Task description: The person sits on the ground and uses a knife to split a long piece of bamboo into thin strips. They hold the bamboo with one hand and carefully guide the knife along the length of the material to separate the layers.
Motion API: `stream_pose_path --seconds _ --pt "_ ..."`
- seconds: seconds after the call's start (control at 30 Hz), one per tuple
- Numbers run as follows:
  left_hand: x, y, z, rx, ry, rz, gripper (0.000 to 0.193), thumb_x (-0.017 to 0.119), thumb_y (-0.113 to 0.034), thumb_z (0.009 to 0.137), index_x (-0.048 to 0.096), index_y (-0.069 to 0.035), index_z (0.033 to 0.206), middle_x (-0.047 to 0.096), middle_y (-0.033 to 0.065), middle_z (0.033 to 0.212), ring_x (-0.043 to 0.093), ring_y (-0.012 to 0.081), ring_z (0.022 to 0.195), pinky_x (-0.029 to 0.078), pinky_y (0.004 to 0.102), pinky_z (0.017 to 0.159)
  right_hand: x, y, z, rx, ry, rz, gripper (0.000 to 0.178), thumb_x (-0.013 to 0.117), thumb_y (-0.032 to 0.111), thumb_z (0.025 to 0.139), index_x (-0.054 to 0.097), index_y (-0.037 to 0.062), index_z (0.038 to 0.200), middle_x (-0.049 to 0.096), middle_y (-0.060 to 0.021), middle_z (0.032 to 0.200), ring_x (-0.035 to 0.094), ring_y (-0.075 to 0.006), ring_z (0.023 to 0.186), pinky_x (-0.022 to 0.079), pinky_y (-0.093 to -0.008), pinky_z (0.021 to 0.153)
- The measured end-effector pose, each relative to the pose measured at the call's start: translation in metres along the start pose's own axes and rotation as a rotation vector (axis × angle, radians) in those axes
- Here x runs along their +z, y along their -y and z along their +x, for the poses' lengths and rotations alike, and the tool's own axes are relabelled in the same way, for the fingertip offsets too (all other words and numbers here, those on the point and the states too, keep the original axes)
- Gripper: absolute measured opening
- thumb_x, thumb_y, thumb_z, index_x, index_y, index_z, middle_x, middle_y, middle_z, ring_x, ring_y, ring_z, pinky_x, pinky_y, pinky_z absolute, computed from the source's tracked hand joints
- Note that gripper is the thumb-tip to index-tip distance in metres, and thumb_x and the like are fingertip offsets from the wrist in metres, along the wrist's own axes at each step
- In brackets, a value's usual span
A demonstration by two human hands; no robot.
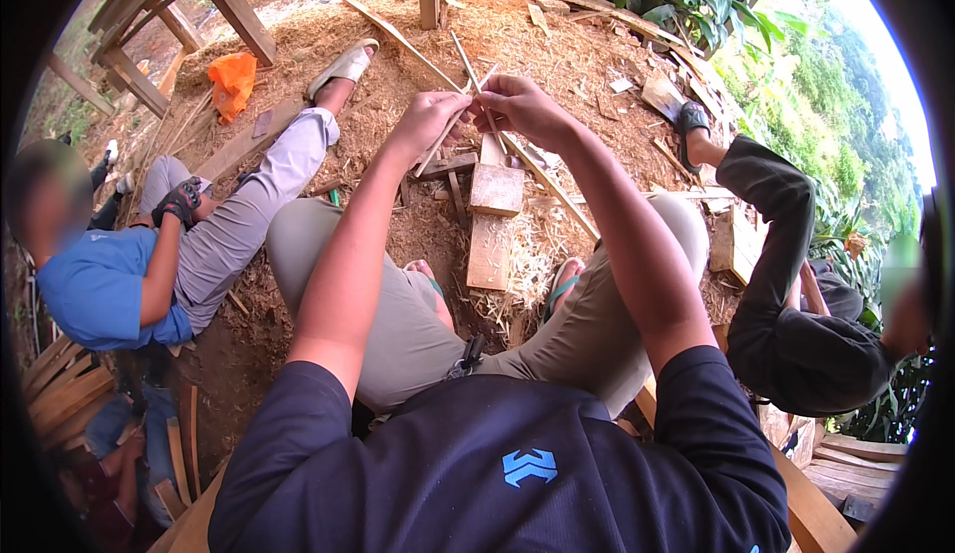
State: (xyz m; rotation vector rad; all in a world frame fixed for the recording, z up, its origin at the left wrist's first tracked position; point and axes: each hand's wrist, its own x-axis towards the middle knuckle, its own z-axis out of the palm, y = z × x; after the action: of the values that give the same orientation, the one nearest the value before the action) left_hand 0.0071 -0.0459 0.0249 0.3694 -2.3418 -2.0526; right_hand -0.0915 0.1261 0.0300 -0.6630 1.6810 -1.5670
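Above my knees, both hands meet with fingers pinched around thin pale strips, split wood or bamboo, that cross one another. My left hand [430,125] grips the crossing from its left side, and a short strip end [435,152] slants down from its fingers. My right hand [530,112] pinches from the right, its fingertips almost touching the left ones. One long strip [398,39] runs from the upper left, past the fingers, down toward my right knee. Another strip [461,53] sticks up between the hands. My fingers hide how exactly the strips cross.
Wood blocks [495,190] stand between my feet amid pale shavings [537,265]. On the left sits a person in a blue shirt [109,289]; another in dark clothes [806,354] sits right. An orange bag [232,86] lies on the ground near a wooden bench [234,11].
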Motion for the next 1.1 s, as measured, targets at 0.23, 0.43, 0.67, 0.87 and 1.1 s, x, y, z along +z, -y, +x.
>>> stream_pose_path --seconds 0.23,0.43,0.67,0.87,1.1 --pt "-0.007 0.012 0.004 0.08 -0.036 0.135 0.029 0.071 -0.031 0.093 0.077 -0.004 0.102 0.071 0.0027 0.077 0.061 0.0078 0.063 0.049 0.0251 0.058 0.023 -0.008 0.001 -0.09 -0.108 -0.032 0.022 0.049 0.016 0.104 0.052 -0.0046 0.112 0.062 -0.0118 0.099 0.066 -0.0179 0.088 0.058 -0.0343 0.084" --pt "-0.009 0.019 0.009 0.133 -0.104 0.114 0.023 0.076 -0.025 0.089 0.078 -0.005 0.101 0.076 0.0039 0.083 0.067 0.0076 0.071 0.053 0.0242 0.065 0.033 -0.013 0.003 -0.121 -0.127 0.076 0.02 0.045 0.016 0.107 0.048 -0.0026 0.113 0.06 -0.0126 0.104 0.067 -0.0192 0.089 0.059 -0.0346 0.084" --pt "-0.01 0.018 0.004 0.154 -0.053 0.013 0.017 0.072 -0.013 0.091 0.074 0.0 0.102 0.075 0.0058 0.091 0.071 0.0123 0.078 0.058 0.0257 0.069 0.04 -0.017 0.0 -0.143 -0.123 0.107 0.022 0.043 0.019 0.107 0.045 -0.0022 0.113 0.059 -0.0118 0.103 0.066 -0.0185 0.091 0.059 -0.0369 0.088" --pt "-0.013 0.014 0.003 0.19 -0.088 0.078 0.02 0.073 -0.015 0.091 0.074 -0.001 0.105 0.074 0.0035 0.09 0.067 0.0086 0.075 0.054 0.0228 0.066 0.046 -0.015 0.002 -0.178 -0.132 0.05 0.024 0.041 0.022 0.108 0.046 -0.0012 0.112 0.059 -0.0115 0.105 0.065 -0.0195 0.096 0.059 -0.0386 0.091" --pt "-0.011 0.006 -0.004 0.242 -0.063 0.105 0.02 0.072 -0.018 0.092 0.075 -0.005 0.106 0.074 0.0 0.089 0.064 0.0056 0.077 0.051 0.022 0.066 0.043 -0.018 0.004 -0.228 -0.195 -0.089 0.024 0.043 0.022 0.107 0.047 -0.0021 0.108 0.06 -0.012 0.098 0.065 -0.0185 0.088 0.061 -0.0363 0.077"
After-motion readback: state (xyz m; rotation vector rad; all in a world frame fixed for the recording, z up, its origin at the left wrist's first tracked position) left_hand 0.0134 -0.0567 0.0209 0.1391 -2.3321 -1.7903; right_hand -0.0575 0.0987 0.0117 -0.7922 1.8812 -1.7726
